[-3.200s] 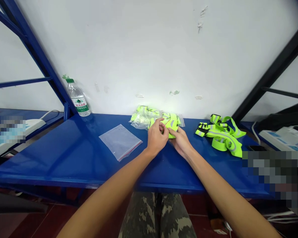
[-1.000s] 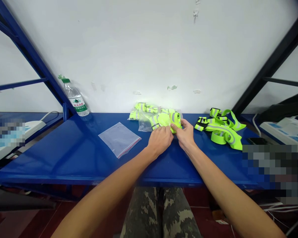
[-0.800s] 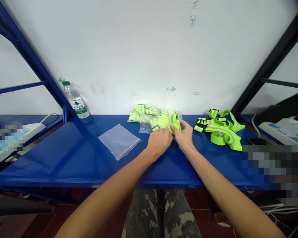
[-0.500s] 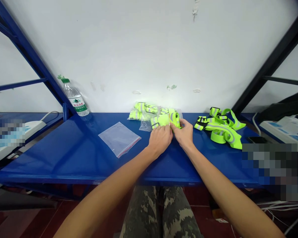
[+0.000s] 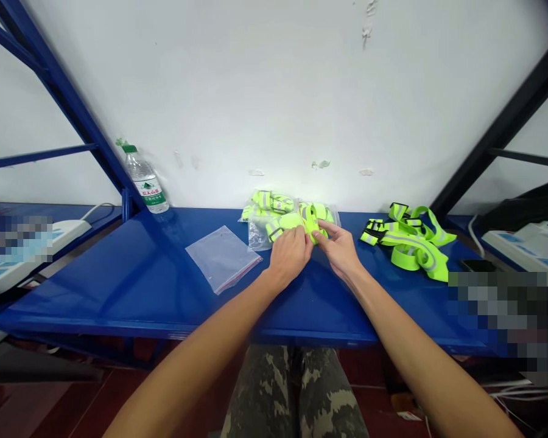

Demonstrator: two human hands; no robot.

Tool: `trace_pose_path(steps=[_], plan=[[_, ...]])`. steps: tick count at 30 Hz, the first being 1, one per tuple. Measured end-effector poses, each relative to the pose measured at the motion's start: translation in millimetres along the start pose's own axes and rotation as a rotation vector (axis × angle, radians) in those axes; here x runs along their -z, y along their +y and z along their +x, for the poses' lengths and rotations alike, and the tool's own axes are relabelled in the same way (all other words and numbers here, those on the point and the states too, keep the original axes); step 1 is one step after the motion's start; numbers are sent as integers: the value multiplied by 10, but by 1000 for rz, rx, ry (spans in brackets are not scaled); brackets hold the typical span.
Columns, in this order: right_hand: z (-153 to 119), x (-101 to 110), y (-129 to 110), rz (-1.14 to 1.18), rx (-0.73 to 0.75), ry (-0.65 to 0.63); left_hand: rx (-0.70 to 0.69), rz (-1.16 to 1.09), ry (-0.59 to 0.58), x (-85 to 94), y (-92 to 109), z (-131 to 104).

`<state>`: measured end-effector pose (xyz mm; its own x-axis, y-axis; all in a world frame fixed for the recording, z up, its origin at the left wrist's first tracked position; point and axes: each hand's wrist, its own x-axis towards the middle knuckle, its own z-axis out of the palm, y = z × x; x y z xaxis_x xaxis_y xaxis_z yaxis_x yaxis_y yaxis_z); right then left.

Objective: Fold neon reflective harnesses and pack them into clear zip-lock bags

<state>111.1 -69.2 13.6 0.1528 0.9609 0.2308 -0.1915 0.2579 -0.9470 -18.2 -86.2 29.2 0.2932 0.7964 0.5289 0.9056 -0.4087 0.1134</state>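
Observation:
My left hand (image 5: 291,250) is closed on a neon-yellow reflective strap (image 5: 311,220) with grey stripes, folded into a small bundle. From the other side, my right hand (image 5: 340,246) pinches the same strap between thumb and fingers. Just behind the bundle lie similar yellow straps packed in clear plastic bags (image 5: 270,202), partly hidden by it. A flat, clear zip bag (image 5: 223,257) with a red seal line lies to the left of my hands. Off to the right is a loose heap of yellow reflective straps (image 5: 413,239) with black buckles.
The blue tabletop (image 5: 132,286) backs onto a white wall. A water bottle (image 5: 150,185) with a green cap leans at the back left. On the right are a dark phone (image 5: 478,265) and a white power strip (image 5: 523,249); another power strip (image 5: 68,234) sits at left. Slanted frame bars flank both sides.
The strap bundle has turned in my hands, and its right-hand loop now stands more upright. My right hand's fingers have extended and shifted along it. The whole view has shifted slightly.

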Motion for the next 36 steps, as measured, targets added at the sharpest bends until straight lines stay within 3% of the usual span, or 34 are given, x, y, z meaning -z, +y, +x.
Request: trace_pose_path(steps=[3,10,14,20,25,31,36], plan=[[13,26,25,-53,52,40,-4,-15,4,1,1,5],[15,104,-98,-70,73,-143,62,-99,77,15,-58,31],[45,149,-71,-265,191,-122,17,-121,57,25,-68,38],[128,315,-81,-653,509,-146,-141,-106,-39,23,-115,65],[70,390,-108,-1008,471,-210,-221,-86,-78,-13,-120,56],[-25,368,-59,-655,304,-177,-191,-94,-68,-10,-110,65],[-27,296,-45,-170,10,-142,-154,-110,-61,1,-120,75]])
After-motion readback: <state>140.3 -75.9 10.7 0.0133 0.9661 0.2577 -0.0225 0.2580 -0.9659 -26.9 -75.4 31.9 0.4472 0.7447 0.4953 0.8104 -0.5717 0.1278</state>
